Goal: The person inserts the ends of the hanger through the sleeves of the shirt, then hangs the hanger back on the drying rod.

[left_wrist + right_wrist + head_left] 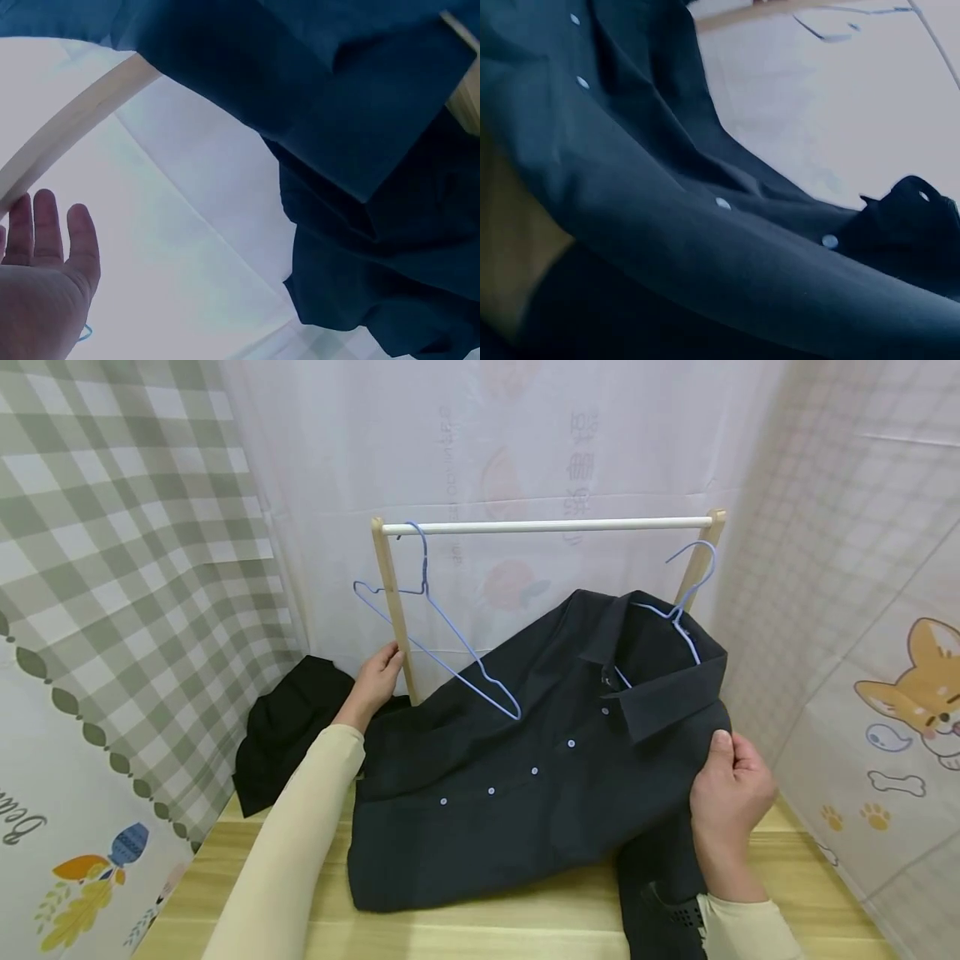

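A black button-up shirt spreads tilted across the front of a small clothes rack, its collar at the upper right. Inside the collar sits a blue wire hanger, whose hook overlaps the rack's right post below the rod. My right hand pinches the shirt at its shoulder side, thumb in front; the right wrist view shows shirt cloth and buttons but not the hand. With my left hand I hold the rack's left wooden post. The left wrist view shows my fingers against that post, two of them off it.
A second blue wire hanger hangs on the white rod near its left end, overlapping the shirt. Another black garment lies bunched at the left on the wooden table. Printed cloth walls enclose the sides and back.
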The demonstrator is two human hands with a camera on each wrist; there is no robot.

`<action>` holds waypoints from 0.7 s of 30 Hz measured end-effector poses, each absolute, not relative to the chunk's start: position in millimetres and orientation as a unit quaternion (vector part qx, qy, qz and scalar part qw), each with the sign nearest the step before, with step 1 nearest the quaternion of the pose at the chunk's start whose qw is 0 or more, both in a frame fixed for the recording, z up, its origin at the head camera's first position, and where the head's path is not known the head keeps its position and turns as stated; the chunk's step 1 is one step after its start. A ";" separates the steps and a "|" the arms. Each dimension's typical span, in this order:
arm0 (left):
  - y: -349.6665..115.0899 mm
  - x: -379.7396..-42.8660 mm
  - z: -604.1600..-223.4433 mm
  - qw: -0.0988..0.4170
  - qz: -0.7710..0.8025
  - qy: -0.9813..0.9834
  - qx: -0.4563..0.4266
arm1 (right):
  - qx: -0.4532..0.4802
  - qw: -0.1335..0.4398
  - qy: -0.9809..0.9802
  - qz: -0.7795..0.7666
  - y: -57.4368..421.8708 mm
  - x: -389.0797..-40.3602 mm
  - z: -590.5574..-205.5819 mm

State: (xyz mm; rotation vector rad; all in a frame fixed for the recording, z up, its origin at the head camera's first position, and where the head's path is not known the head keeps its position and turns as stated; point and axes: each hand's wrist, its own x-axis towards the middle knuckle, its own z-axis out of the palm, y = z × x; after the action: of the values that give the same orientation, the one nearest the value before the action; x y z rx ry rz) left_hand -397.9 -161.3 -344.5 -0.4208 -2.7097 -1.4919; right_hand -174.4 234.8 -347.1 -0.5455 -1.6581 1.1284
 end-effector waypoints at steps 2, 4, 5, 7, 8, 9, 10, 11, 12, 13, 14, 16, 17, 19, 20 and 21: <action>-161.2 -399.3 -344.3 0.008 -0.479 -0.867 -0.136 | -0.217 0.516 -0.694 0.453 243.1 -176.6 -336.8; -161.4 -400.8 -344.4 0.004 -0.482 -0.865 -0.138 | -0.215 0.525 -0.698 0.438 250.8 -178.4 -325.8; -161.5 -401.6 -344.5 0.003 -0.485 -0.863 -0.139 | -0.215 0.526 -0.699 0.434 254.7 -179.1 -320.2; -161.8 -402.8 -344.4 0.000 -0.487 -0.862 -0.139 | -0.215 0.534 -0.698 0.425 262.3 -180.1 -309.2; -162.1 -403.3 -344.4 0.000 -0.486 -0.863 -0.140 | -0.219 0.535 -0.697 0.424 265.8 -180.0 -304.0; -162.4 -403.3 -344.2 -0.001 -0.486 -0.863 -0.140 | -0.225 0.535 -0.696 0.423 268.9 -179.7 -299.0; -162.8 -403.5 -344.1 -0.002 -0.486 -0.863 -0.139 | -0.230 0.534 -0.695 0.423 272.2 -179.2 -294.0; -163.1 -403.2 -343.7 -0.003 -0.486 -0.863 -0.139 | -0.236 0.531 -0.694 0.424 274.6 -178.4 -288.9; -163.5 -403.2 -343.7 -0.002 -0.485 -0.863 -0.140 | -0.240 0.534 -0.692 0.422 275.3 -177.2 -283.0; -163.9 -403.0 -343.4 0.000 -0.483 -0.864 -0.141 | -0.246 0.535 -0.692 0.417 277.4 -176.4 -278.3; -164.2 -402.9 -343.4 0.000 -0.482 -0.864 -0.143 | -0.252 0.535 -0.694 0.411 280.4 -175.9 -275.2; -164.3 -402.6 -343.6 0.002 -0.483 -0.864 -0.145 | -0.254 0.547 -0.694 0.393 286.9 -175.2 -269.9; -164.3 -402.5 -343.8 0.003 -0.481 -0.864 -0.146 | -0.255 0.553 -0.693 0.386 289.8 -174.6 -267.6; -163.7 -402.0 -344.1 0.003 -0.481 -0.865 -0.146 | -0.253 0.566 -0.694 0.367 297.5 -174.1 -265.6; -162.9 -402.1 -344.4 0.002 -0.481 -0.865 -0.144 | -0.252 0.572 -0.692 0.361 300.5 -173.3 -264.6; -162.2 -402.0 -344.4 0.003 -0.481 -0.865 -0.144 | -0.249 0.578 -0.689 0.358 302.0 -172.0 -262.4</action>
State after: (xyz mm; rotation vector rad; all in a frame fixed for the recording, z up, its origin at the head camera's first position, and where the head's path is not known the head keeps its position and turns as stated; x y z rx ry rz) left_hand -402.0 -162.2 -344.4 -0.4503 -2.7127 -1.5079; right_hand -172.0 302.0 -262.4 -0.5820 -1.6122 0.8379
